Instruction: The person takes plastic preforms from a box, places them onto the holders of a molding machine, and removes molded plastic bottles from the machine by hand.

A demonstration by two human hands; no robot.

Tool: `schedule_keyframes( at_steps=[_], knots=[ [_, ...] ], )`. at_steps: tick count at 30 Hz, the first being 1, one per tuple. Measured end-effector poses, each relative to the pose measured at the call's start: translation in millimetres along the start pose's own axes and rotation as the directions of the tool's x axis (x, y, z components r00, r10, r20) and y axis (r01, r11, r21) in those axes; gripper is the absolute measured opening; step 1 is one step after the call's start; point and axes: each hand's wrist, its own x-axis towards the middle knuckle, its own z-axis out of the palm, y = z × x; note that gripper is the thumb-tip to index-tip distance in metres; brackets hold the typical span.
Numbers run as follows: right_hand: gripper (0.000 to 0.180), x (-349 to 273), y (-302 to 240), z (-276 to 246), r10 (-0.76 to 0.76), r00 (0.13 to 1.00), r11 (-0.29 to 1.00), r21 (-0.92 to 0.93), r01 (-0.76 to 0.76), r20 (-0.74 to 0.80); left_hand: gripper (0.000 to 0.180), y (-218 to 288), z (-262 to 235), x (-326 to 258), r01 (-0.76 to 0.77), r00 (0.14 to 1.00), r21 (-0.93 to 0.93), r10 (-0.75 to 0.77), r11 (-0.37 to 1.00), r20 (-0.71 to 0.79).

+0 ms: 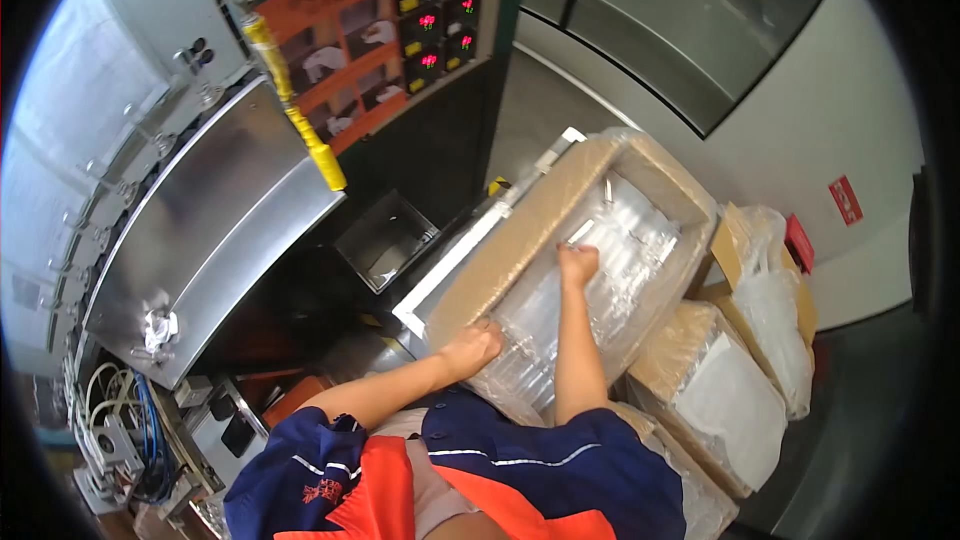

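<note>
A cardboard box [520,232] with a clear plastic liner stands tilted in front of me. Rows of clear, shiny tube-like pieces [630,230] lie inside it. My right hand [578,265] reaches in over these pieces, its fingers closed. A small bright edge shows just beyond its fingertips, but what it grips is unclear. At the box's near left corner, my left hand [478,348] is closed against the rim and liner. Whatever lies between its fingers is hidden.
More plastic-wrapped cartons [665,355] crowd the right side. On the left curves a metal chute [230,220], with a yellow-wrapped cable [300,120] hanging over it. A dark open bin [388,240] sits left of the box. Controllers with red digits [428,20] stand beyond.
</note>
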Motion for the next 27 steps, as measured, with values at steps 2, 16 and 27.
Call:
schedule_keyframes(
  at_steps=[2,16,27],
  knots=[
    [0.029,14,26,3,0.191,0.956,0.886,0.381,-0.265,0.22,0.012,-5,-32,-5,0.101,0.952,-0.479,-0.225,0.872,-0.208],
    [0.026,-46,-36,-55,0.005,0.76,0.302,0.724,-0.621,0.65,0.019,-222,-42,-73,-0.649,0.706,0.046,-0.579,-0.759,0.409],
    [0.034,-218,-225,87,-0.358,0.225,0.544,0.398,-0.738,0.906,0.021,-141,2,-191,-0.526,0.744,-0.18,-0.553,-0.831,0.376]
  ],
)
